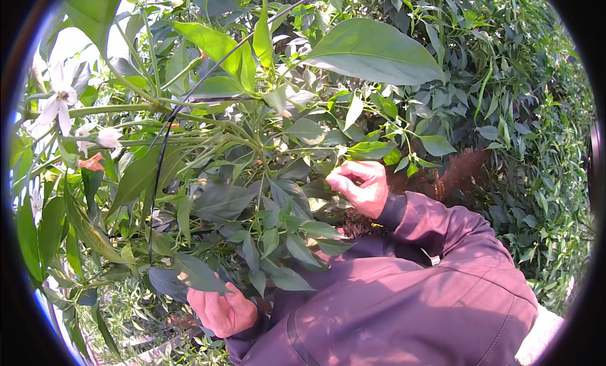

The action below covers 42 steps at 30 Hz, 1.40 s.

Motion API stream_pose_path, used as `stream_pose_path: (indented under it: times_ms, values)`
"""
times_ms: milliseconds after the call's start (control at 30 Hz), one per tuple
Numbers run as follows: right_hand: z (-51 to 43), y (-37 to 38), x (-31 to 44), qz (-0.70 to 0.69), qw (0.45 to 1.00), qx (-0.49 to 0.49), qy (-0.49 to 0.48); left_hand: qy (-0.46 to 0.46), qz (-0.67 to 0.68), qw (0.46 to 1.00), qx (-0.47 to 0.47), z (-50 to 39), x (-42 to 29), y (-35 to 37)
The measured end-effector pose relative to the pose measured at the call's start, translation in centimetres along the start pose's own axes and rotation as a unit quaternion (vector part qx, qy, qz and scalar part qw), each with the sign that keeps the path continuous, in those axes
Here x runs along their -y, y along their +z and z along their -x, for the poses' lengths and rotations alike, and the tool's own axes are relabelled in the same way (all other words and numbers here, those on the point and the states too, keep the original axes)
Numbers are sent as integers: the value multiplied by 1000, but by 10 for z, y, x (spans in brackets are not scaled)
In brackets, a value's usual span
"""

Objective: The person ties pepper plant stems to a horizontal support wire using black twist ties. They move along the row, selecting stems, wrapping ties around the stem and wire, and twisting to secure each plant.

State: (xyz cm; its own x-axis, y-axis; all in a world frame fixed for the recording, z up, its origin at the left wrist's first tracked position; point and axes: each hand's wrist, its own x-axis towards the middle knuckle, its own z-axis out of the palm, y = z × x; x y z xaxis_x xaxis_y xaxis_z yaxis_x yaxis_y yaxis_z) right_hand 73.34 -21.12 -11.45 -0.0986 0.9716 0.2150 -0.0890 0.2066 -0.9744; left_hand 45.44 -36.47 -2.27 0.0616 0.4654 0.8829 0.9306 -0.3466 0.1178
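My right hand (362, 187) is beside a leafy shoot (371, 150) of a pepper plant, thumb and forefinger pinched together. A thin green stem runs down to its fingertips; whether they grip it is too small to tell. Lower left, my left hand (225, 310) is half curled, palm up, under a broad pepper leaf (201, 272) that covers some of its fingertips. Whether that hand holds anything is hidden. Between both hands hangs a cluster of pepper leaves (270, 243). Forked green stems (227, 124) spread above them.
A taut grey line (265, 26) crosses the top, and black twine (161, 176) loops down from it past the stems. White flowers (61, 98) are close at the left. Dense pepper foliage (535, 143) fills the right, with a long green pepper (484, 89) hanging there.
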Motion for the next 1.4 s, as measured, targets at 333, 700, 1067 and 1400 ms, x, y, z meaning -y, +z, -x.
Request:
stream_pose_path:
  times_ms: [333, 700, 1067, 1400]
  values:
    - [-58, -82, -137, -46, 983, -168, 51, -47, 44, 997, 49, 14, -19, 1]
    - [-150, -32, -12, -174, 965, -194, 7, -46, 28, 995, 79, 5, -22, 0]
    - [-57, -59, -90, -344, 910, -79, 215, -46, 68, 992, 98, 6, -21, 12]
    - [-122, -32, -59, -332, 939, -45, 77, -56, 68, 993, 83, 11, -20, 15]
